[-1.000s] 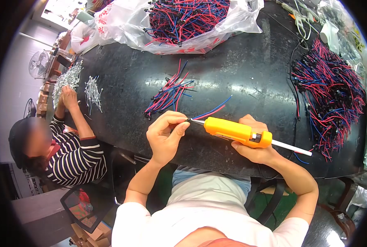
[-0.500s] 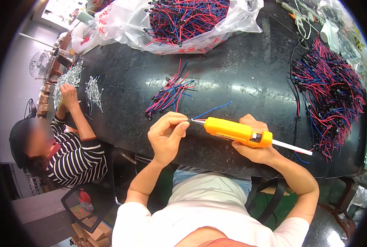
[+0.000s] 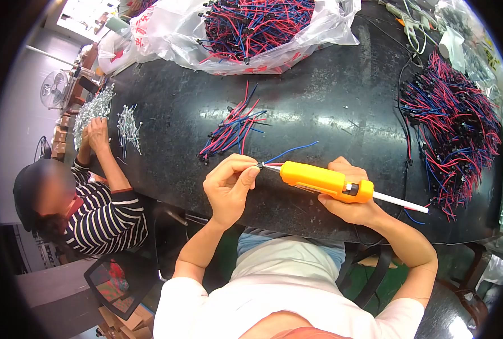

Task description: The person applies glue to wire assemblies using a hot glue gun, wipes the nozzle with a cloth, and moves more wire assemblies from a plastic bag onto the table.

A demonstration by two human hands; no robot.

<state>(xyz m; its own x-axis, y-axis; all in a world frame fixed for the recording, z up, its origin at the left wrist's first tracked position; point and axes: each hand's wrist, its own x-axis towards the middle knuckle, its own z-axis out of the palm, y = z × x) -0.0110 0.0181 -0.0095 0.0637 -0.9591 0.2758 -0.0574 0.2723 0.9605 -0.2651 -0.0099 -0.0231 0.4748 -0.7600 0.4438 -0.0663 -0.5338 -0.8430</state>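
Observation:
Between thumb and forefinger, my left hand (image 3: 229,183) pinches the small black end of a red and blue wire piece (image 3: 291,151). Its blue wire points up to the right; the red one lies mostly behind the nozzle. My right hand (image 3: 347,195) is wrapped round a yellow glue gun (image 3: 313,178), with a white glue stick (image 3: 401,202) coming out of its back. The gun's metal tip is at the black end, by my left fingertips. Above my left hand, a small pile of red and blue wire pieces (image 3: 232,130) lies on the black table (image 3: 319,96).
An open plastic bag (image 3: 172,39) of wires stands at the back. A large wire heap (image 3: 455,130) lies at the right, beside a black cable (image 3: 401,107). At the left, a co-worker (image 3: 102,220) handles pale parts (image 3: 93,107), near a smaller pale bunch (image 3: 128,130).
The wire piece has turned slightly: its blue wire sits lower and the red one has dropped behind the nozzle. My left hand has shifted a little. The co-worker's hands have moved slightly.

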